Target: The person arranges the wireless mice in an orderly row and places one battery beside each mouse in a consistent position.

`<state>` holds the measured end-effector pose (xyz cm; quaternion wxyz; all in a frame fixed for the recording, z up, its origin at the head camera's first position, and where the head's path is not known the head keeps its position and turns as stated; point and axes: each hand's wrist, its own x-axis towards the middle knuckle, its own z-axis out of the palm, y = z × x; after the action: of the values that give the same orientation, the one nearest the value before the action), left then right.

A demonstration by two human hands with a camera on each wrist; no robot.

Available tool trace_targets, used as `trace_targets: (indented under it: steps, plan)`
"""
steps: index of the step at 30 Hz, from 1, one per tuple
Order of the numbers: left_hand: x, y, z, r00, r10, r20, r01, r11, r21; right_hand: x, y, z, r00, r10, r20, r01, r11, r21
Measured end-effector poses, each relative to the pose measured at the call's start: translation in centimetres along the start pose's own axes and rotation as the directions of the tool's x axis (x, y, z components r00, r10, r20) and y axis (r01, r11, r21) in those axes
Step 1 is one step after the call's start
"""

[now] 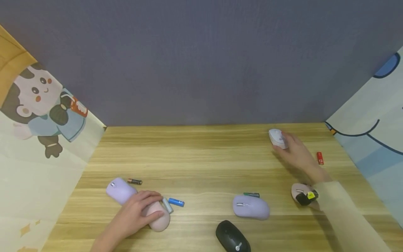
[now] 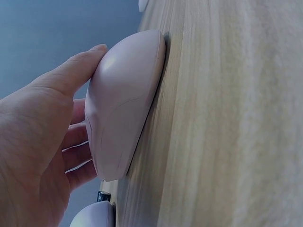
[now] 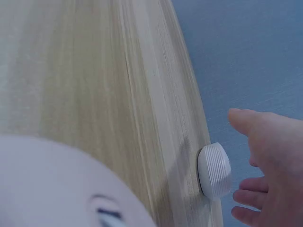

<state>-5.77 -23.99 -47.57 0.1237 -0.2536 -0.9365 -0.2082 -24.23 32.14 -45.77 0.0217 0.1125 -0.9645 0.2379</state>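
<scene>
A pale pink mouse (image 2: 125, 104) lies on the table under my left hand (image 1: 135, 213). The thumb is on one side of it and the fingers on the other, as the left wrist view shows. A silver battery (image 1: 168, 205) and a blue battery (image 1: 176, 202) lie just beside this mouse. Far back on the right, my right hand (image 1: 296, 152) hovers at a white mouse (image 1: 277, 137). In the right wrist view, a gap shows between its loosely bent fingers and the ridged side of that white mouse (image 3: 217, 171).
Lilac mice (image 1: 119, 189) (image 1: 251, 207) lie left and centre, near a black-and-copper battery (image 1: 134, 181) and a green one (image 1: 251, 194). A black mouse (image 1: 232, 236) is in front. By the right forearm sits a pinkish mouse (image 1: 296, 189) with a black-and-yellow piece; a red battery (image 1: 320, 158) lies beyond.
</scene>
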Motion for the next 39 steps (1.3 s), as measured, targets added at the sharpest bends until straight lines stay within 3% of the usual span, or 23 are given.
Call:
trace_targets:
  steps: [6,21,30,39]
  plan:
    - [-0.1,0.0,0.1,1.0,-0.002,0.01,0.002,1.0,0.01,-1.3,0.2,0.5,0.998,-0.049,-0.031,0.049,0.999,-0.007]
    - [0.5,0.4,0.5,0.999,-0.029,0.015,0.029,1.0,0.007,-2.3,0.9,0.2,1.0,-0.017,-0.018,0.017,1.0,0.016]
    - [0.7,0.1,0.7,1.0,-0.007,-0.006,0.007,1.0,-0.001,-2.9,1.4,0.3,0.998,-0.055,-0.044,0.057,0.998,0.039]
    - [0.8,-0.1,1.0,1.0,0.0,-0.004,0.0,1.0,-0.004,-4.3,1.4,0.2,0.999,-0.032,-0.012,0.032,0.998,0.056]
